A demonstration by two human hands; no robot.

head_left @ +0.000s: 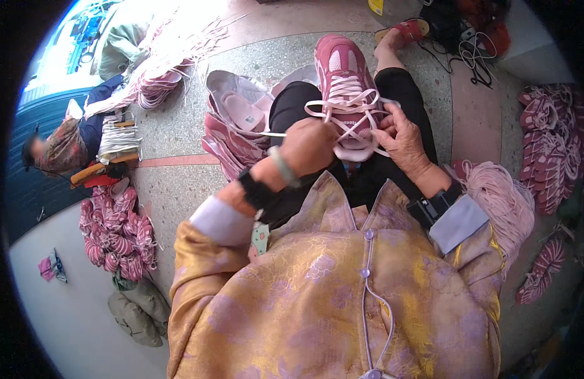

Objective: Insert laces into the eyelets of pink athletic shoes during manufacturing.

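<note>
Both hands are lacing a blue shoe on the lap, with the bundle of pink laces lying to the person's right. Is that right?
Not quite: the shoe is pink, not blue, as the head view shows. The rest holds: the left hand and right hand work its pale laces on the lap, and the pink lace bundle lies to the person's right.

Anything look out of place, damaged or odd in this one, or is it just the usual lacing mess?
Nothing stands out as damaged. The pink shoe rests on the person's lap, its pale laces loose and only partly threaded, with the left hand and right hand working them. Shoe uppers and a lace bundle lie heaped on the floor, untidy but not spilled.
</note>
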